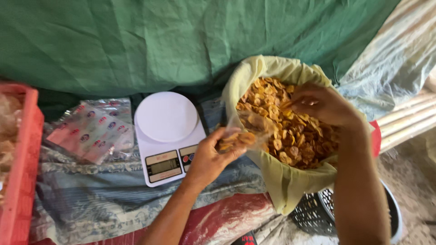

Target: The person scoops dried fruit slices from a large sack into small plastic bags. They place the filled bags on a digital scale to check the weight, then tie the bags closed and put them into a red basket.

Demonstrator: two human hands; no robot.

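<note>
My left hand (210, 156) grips a small clear plastic bag (245, 131) partly filled with golden fried chips, held beside the rim of a large sack. My right hand (318, 104) reaches into that pale yellow sack (281, 183) and closes on a pinch of the chips (295, 140) piled inside. A white digital kitchen scale (167, 136) with a round platform sits just left of my left hand, nothing on it.
A stack of flat printed clear bags (93, 129) lies left of the scale on a blue patterned cloth (104, 199). A red crate (20, 172) stands at the far left. Green tarp (181, 41) hangs behind. A black mesh basket (318, 213) sits under the sack.
</note>
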